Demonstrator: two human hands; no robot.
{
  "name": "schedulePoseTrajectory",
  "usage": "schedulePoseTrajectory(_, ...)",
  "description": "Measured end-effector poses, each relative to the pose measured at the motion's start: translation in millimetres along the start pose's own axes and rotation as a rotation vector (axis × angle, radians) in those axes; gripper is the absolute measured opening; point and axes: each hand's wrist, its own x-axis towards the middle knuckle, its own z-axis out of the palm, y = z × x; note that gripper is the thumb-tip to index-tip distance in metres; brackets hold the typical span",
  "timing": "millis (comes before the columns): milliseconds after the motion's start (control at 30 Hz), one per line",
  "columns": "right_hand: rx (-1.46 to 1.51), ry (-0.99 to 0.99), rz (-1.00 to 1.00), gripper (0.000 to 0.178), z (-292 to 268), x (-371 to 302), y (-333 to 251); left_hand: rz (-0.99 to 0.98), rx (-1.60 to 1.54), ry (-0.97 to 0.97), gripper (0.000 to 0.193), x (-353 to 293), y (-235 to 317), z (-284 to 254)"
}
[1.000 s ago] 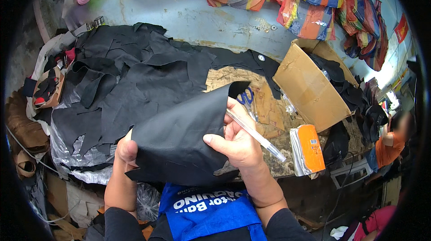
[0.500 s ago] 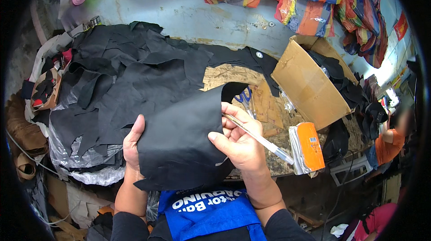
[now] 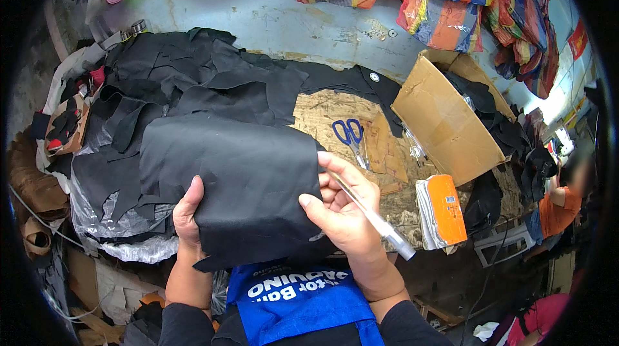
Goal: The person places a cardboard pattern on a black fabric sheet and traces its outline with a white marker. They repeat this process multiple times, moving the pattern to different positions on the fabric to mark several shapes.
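A smooth black piece of leather spans the space between my two hands, in front of my body. My left hand is closed on its left edge, thumb on top and the other fingers hidden underneath. At the right edge, my right hand grips the leather, its thumb beside the near right part. The same hand holds a clear-barrelled pen, whose capped-looking end points down to the right. Blue-handled scissors lie on the worn wooden board beyond my right hand.
Black leather scraps pile up at the left and back. On the right are a cardboard box holding black pieces and an orange-covered notebook. Striped sacks lie at the back. A person in orange is at far right.
The leather's far edge has swung left and lies flatter, uncovering the scissors. The pen has tilted more steeply downward. Both hands still hold the leather.
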Motion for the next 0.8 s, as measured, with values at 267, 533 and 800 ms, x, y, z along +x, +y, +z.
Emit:
schedulePoseTrajectory(267,-0.511,0.002,-0.527,0.021,1.8,-18.0,-17.5,0.049,-0.048,0.006,0.058,-1.2,-6.6,2.5)
schedulePoseTrajectory(533,-0.77,0.049,-0.521,0.01,14.7,-16.5,0.8,0.005,-0.107,-0.103,0.057,-1.8,-8.4,0.6)
schedulePoseTrajectory(800,0.284,0.082,0.432,0.048,-39.4,11.6,29.6,-0.151,0.375,0.162,0.042,-2.8,55.1,14.2)
